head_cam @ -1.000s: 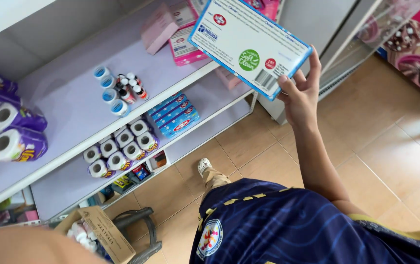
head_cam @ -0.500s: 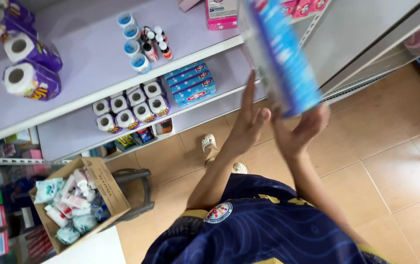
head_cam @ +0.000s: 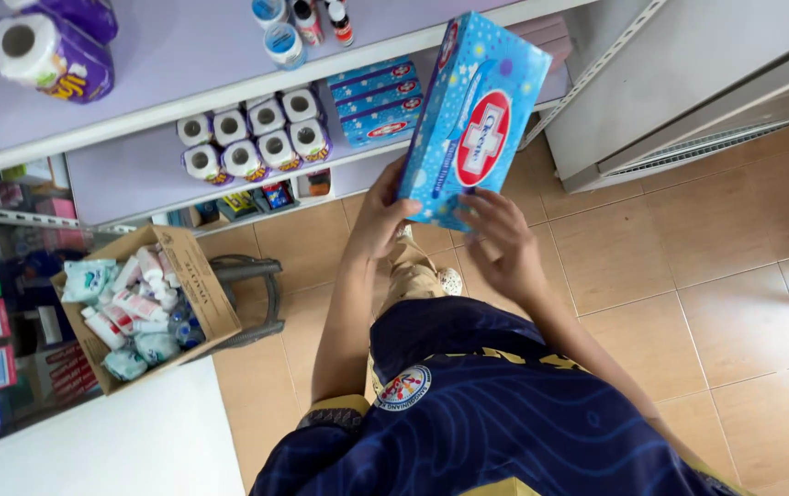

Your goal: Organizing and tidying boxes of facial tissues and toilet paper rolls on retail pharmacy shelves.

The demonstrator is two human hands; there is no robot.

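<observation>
Holding a blue tissue box (head_cam: 472, 119) with both hands, a person in a dark blue jersey (head_cam: 495, 413) stands on a tan tiled floor (head_cam: 706, 276) before lilac shelves (head_cam: 137, 101). The box sits at the upper centre of the frame, tilted, its red-and-white emblem facing the camera. The left hand (head_cam: 383, 216) grasps the box's lower left corner, fingers wrapped on its edge; the right hand (head_cam: 500, 241) grips the bottom edge, fingers spread against the front face. Just left of the box, on a lower shelf, lie stacked blue boxes (head_cam: 378, 101) of the same kind, beside a pack of toilet rolls (head_cam: 252, 138). More rolls in purple wrap (head_cam: 50, 50) rest at the upper left, with small bottles (head_cam: 302, 20) along the top edge. At the lower left, an open cardboard carton (head_cam: 188, 280) full of small packets and bottles sits on a dark stool (head_cam: 257, 303).
</observation>
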